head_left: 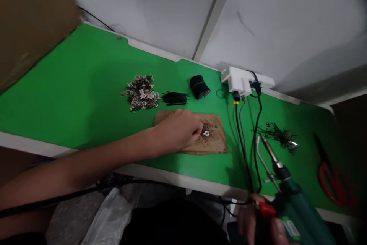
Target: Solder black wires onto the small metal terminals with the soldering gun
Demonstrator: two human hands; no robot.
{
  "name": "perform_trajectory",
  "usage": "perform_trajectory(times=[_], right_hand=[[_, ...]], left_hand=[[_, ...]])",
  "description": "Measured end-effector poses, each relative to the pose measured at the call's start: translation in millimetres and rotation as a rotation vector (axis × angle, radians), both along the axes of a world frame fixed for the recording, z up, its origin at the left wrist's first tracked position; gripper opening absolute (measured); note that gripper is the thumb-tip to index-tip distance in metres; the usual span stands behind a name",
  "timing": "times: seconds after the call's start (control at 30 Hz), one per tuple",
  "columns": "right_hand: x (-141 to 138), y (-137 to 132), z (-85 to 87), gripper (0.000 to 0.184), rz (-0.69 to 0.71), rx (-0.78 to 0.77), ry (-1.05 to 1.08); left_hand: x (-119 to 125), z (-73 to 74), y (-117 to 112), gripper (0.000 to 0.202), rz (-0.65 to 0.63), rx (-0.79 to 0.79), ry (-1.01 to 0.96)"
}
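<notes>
On a scorched brown board (pixel 220 143), my left hand (pixel 179 130) is closed in a pinch. A dark stub of what looks like black wire shows at the fingertips, up against a small silvery metal part (pixel 206 133); most of the wire is hidden by the fingers. My right hand (pixel 258 218) is wrapped round a green soldering gun (pixel 298 203) with a red trigger (pixel 267 209). The gun's metal tip and thin side tube point up and left, apart from the board. Behind the board lie a heap of small metal parts (pixel 142 93) and loose short black wires (pixel 175 98).
A banded bundle of black wires (pixel 200 86) stands behind the board. A white power strip (pixel 243 80) with plugs and hanging cords (pixel 242 141) is at the wall. To the right lie wires with shiny ends (pixel 282 136) and red-handled scissors (pixel 332 184). A cardboard box (pixel 34 19) sits left.
</notes>
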State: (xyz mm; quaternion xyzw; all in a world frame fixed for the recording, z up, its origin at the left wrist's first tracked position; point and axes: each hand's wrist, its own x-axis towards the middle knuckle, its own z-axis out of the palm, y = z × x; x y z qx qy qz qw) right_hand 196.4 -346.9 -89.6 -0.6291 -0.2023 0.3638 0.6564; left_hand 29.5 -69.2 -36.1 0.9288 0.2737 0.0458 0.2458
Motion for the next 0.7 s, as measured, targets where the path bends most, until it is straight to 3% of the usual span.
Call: perform_trajectory(times=[0.17, 0.33, 0.53, 0.7], right_hand=[[37, 28, 20.8, 0.029, -0.14, 0.067, -0.069], [73, 39, 8.3, 0.04, -0.15, 0.069, 0.043], [74, 40, -2.2, 0.038, -0.135, 0.126, 0.091], [74, 41, -0.9, 0.038, -0.125, 0.166, 0.144]], left_hand=[[-2, -2.6, -1, 0.021, 0.013, 0.02, -0.011], [-4, -5.7, 0, 0.016, 0.049, 0.005, -0.002], [-5, -3.4, 2, 0.013, 0.072, -0.026, 0.036], [-9, 10.5, 9, 0.016, 0.059, 0.022, -0.035]])
